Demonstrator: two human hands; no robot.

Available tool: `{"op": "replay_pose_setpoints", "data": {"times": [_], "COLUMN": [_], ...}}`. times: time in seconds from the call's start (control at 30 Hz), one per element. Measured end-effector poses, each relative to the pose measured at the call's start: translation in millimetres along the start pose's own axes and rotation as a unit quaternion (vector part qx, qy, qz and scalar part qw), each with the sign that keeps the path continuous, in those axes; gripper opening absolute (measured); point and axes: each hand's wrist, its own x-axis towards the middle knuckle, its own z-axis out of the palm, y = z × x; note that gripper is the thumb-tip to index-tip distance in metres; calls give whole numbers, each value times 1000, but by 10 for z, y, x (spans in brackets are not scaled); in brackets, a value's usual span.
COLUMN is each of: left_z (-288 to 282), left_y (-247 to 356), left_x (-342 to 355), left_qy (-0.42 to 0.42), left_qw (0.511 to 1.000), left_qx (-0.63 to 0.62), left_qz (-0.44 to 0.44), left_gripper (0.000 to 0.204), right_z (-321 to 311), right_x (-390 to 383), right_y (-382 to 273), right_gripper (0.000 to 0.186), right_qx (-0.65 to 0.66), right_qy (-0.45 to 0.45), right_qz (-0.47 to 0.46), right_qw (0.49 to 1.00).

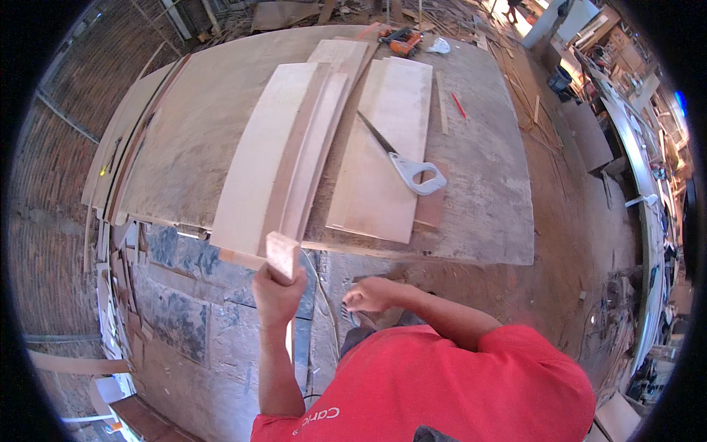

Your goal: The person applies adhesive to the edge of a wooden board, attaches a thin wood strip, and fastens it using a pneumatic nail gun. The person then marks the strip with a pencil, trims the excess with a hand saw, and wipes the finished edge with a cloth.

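Note:
My left hand [278,297] is closed around a pale wooden piece [283,255], just off the near edge of the worktable. Its blunt end points up out of my fist, and my hand and forearm partly hide its lower part. My right hand [367,295] hangs in front of my body with its fingers curled, and nothing shows in them. Long pale boards [266,132] lie side by side on the table, beyond my left hand. To their right is a stack of wide boards [383,188], with a handsaw [417,172] resting across it, its grey handle toward me.
The large wooden worktable [479,214] fills the middle. At its far end sit an orange power tool [401,41] and a crumpled white thing [440,46]. A red pencil [459,105] lies beside a thin wood strip [442,103]. A cluttered bench [642,147] runs along the right.

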Motion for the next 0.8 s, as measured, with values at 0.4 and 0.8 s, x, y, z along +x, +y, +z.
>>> {"op": "replay_pose_setpoints", "data": {"times": [0.4, 0.8], "left_z": [2699, 3600], "left_y": [2008, 2667], "left_x": [-702, -1281], "left_qy": [-116, -92], "left_qw": [991, 952], "left_qx": [17, 145], "left_qz": [64, 252], "left_gripper": [40, 95], "right_z": [176, -430], "right_x": [-1621, -3415], "right_y": [893, 2095], "right_gripper": [65, 33], "right_qx": [265, 473], "right_qy": [61, 365], "right_qz": [-110, 40], "right_qw": [956, 800]}}
